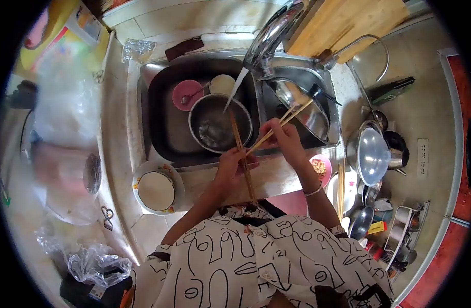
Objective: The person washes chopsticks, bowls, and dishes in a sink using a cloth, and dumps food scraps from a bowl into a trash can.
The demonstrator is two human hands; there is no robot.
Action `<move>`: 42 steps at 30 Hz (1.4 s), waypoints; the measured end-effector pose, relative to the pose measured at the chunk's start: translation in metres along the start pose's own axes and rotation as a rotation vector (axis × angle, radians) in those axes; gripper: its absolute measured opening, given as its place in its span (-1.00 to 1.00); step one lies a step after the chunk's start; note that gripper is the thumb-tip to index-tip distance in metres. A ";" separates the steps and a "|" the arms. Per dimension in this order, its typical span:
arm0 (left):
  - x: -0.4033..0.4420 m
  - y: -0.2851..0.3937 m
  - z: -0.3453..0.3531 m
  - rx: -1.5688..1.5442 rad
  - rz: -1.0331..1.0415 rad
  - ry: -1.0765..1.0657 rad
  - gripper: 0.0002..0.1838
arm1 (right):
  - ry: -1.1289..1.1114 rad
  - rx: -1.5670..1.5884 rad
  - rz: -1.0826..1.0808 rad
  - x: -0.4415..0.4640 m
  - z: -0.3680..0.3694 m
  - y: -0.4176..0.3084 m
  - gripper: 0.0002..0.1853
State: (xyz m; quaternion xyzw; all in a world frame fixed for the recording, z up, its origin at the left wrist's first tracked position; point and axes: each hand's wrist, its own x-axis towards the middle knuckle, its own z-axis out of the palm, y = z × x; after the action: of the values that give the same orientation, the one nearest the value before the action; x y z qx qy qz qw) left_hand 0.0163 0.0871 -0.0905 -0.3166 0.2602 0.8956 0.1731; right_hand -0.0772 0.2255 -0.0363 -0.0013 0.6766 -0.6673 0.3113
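Over the front edge of the double sink point(158, 154), my left hand point(234, 164) is closed around brown chopsticks point(249, 186), whose far ends reach over the metal pot point(192, 126). Closed on light wooden chopsticks point(299, 110) is my right hand point(283, 137), to the right of the pot; their lower ends meet my left fingers. Water point(237, 90) runs from the faucet point(276, 32) into the pot. Behind it in the left basin sit a pink bowl point(179, 91) with a spoon point(194, 95) and a cream bowl point(222, 84).
A metal pan point(313, 115) leans in the right basin. Stacked white dishes point(156, 192) stand left on the front counter. A pink bowl of chopped food point(319, 168) and a steel bowl point(373, 155) are at right. Cutting boards point(343, 25) stand behind; scissors point(107, 217) lie left.
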 end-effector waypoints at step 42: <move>0.073 -0.017 -0.047 0.130 0.226 -0.088 -0.85 | -0.011 -0.519 -0.526 -0.016 0.011 0.079 -0.76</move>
State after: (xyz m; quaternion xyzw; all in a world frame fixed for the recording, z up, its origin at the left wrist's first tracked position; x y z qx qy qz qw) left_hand -0.0074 0.0842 -0.1755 -0.2340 0.3438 0.9036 0.1023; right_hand -0.0264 0.2310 -0.1001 -0.2578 0.7981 -0.5306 0.1222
